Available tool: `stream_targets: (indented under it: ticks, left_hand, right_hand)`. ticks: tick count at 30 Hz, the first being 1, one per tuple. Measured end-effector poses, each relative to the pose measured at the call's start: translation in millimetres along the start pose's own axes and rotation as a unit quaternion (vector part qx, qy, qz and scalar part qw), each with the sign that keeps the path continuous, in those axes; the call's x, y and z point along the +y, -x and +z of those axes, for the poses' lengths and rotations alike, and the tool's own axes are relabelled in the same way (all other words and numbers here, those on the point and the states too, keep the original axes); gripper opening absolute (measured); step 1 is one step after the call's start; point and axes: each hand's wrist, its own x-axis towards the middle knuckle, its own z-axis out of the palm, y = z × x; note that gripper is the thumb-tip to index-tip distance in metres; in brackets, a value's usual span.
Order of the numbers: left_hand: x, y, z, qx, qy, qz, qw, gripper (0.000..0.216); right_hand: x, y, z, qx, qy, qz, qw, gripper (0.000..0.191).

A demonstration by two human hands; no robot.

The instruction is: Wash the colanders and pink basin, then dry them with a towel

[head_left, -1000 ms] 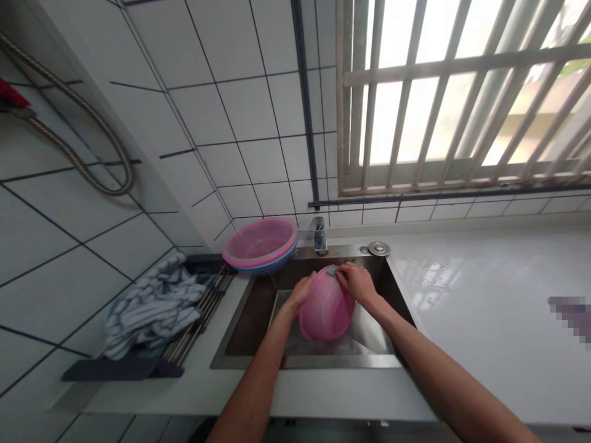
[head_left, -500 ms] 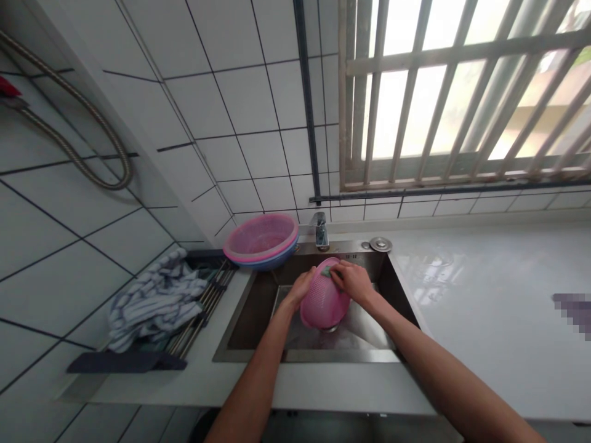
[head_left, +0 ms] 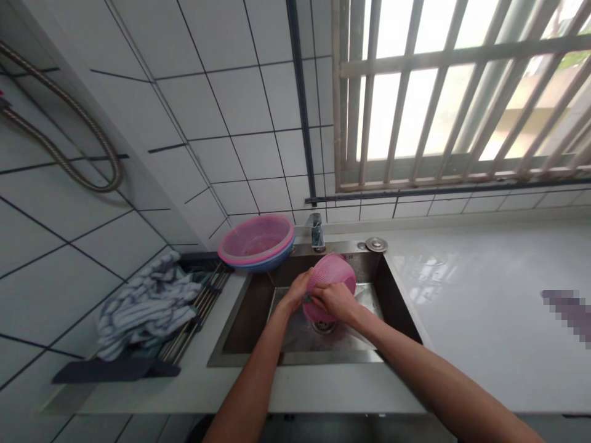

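Note:
A pink perforated basket (head_left: 339,271) is held tilted over the sink (head_left: 244,320). My left hand (head_left: 298,290) is closed on its left rim. Against the basket's lower left side presses my right hand (head_left: 335,298), closed on a small green scouring pad (head_left: 307,298) that shows only at its edge. Below the basket, the drain (head_left: 322,327) is partly in view. The faucet (head_left: 316,231) stands behind the sink; I cannot make out water running from it.
Stacked pink and blue basins (head_left: 257,241) rest at the sink's back left corner. A striped cloth (head_left: 148,307) lies over a roll-up rack (head_left: 203,314) on the left counter. The drain cover (head_left: 376,244) sits at the back right. White counter (head_left: 480,307) extends right.
My right hand has moved from the basket's upper part down to its lower left side with the scouring pad. The basket has turned and shifted slightly, uncovering more of the drain.

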Motion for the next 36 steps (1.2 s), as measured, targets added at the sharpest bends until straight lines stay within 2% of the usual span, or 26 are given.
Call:
stream_targets:
  ticks: [5,7,9,14,19,22,24,28,30,32,36]
  left_hand:
    - [1.7,6.8,2.4,-0.089,0.041,-0.021,0.995,0.072]
    - [1.5,9.1,1.9,-0.111,0.031,-0.036,0.993,0.069]
    - [1.9,10.3,0.6,-0.113,0.016,-0.039,0.993,0.063]
    - [7.0,8.7,-1.6,-0.079,-0.034,-0.003,0.996,0.045]
    - [6.7,7.3,3.9,-0.043,-0.064,-0.049,0.996,0.055]
    - [6.5,8.4,6.4,-0.033,-0.072,-0.033,0.996,0.055]
    - [8.6,9.8,6.6,-0.033,-0.074,-0.017,0.997,0.053]
    - [13.0,12.6,5.9,-0.041,-0.067,-0.02,0.997,0.057]
    - [12.5,12.0,5.7,-0.035,-0.055,-0.029,0.997,0.061]
    - [10.1,9.1,5.0,-0.025,-0.044,-0.026,0.998,0.067]
    - [5.7,1.3,1.0,0.035,-0.046,0.005,0.998,0.073]
  right_hand:
    - [43.5,-1.0,-23.1,0.103,0.019,0.158,0.982,0.038]
    - [59.3,0.4,-26.3,0.104,0.024,0.204,0.973,0.036]
    - [68.8,1.6,-25.2,0.093,0.017,0.212,0.973,0.033]
    - [62.2,1.8,-18.0,0.076,-0.009,0.179,0.981,0.03]
    - [29.2,0.0,-5.0,0.053,-0.026,0.081,0.995,0.025]
    - [18.8,-0.9,-1.7,0.035,-0.017,0.033,0.999,0.025]
    - [24.4,-1.2,-7.4,0.038,-0.008,0.042,0.998,0.027]
    - [51.1,0.3,-27.5,0.082,0.004,0.155,0.985,0.031]
    - [54.1,2.2,-30.1,0.097,-0.008,0.163,0.982,0.03]
    - [42.9,4.1,-23.4,0.092,-0.02,0.114,0.989,0.029]
    - [4.6,4.5,0.4,0.025,-0.007,-0.013,1.0,0.027]
